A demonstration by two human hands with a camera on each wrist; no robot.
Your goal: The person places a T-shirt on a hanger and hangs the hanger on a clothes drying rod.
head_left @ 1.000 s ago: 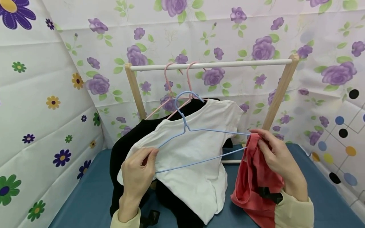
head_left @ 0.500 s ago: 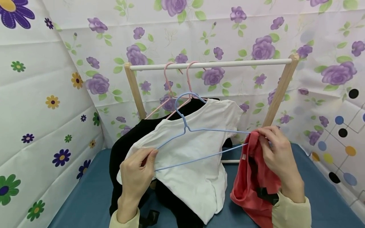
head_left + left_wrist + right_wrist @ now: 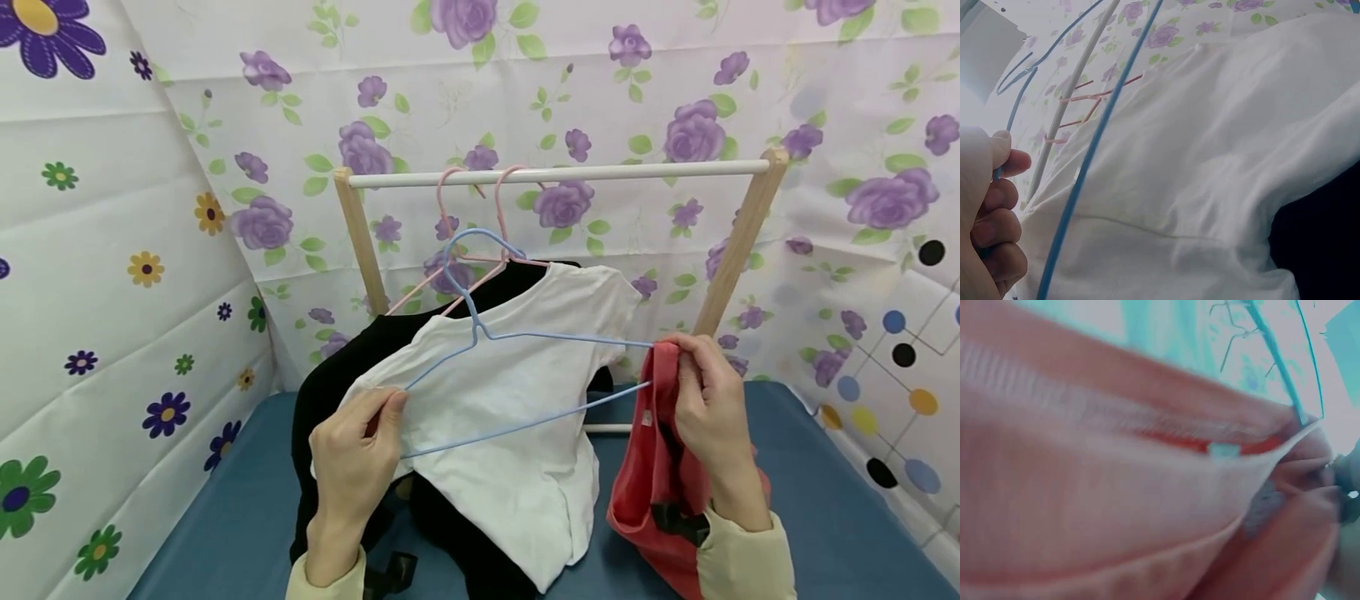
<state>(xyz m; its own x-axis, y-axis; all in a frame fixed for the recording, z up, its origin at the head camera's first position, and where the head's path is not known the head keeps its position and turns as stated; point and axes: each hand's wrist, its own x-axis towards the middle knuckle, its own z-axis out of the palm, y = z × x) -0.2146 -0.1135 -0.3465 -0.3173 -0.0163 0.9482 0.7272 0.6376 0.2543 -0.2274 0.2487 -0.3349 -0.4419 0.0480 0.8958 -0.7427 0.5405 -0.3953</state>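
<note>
A blue wire hanger (image 3: 470, 302) is held in front of the hung clothes in the head view, hook upward. My left hand (image 3: 352, 467) pinches its left end between thumb and forefinger; in the left wrist view the other fingers (image 3: 1001, 228) are curled. At the right end, my right hand (image 3: 712, 408) grips the upper edge of a coral-red garment (image 3: 633, 492), whose opening surrounds that end of the hanger. A small pale tag (image 3: 1224, 450) shows inside the garment in the right wrist view. The garment's kind is unclear, and cloth hides the hanger's right tip.
Behind, a rack with a white rail (image 3: 637, 172) and wooden posts (image 3: 738, 242) carries two pink hangers (image 3: 501, 208). They bear a white short-sleeved top (image 3: 517, 400) and a black garment (image 3: 330, 383). Blue cloth (image 3: 217, 517) covers the surface below; flowered sheets stand around.
My right hand has shifted slightly left and turned more upright, still gripping the red garment. The hanger's hook has moved a little left and up. My left hand keeps its pinch.
</note>
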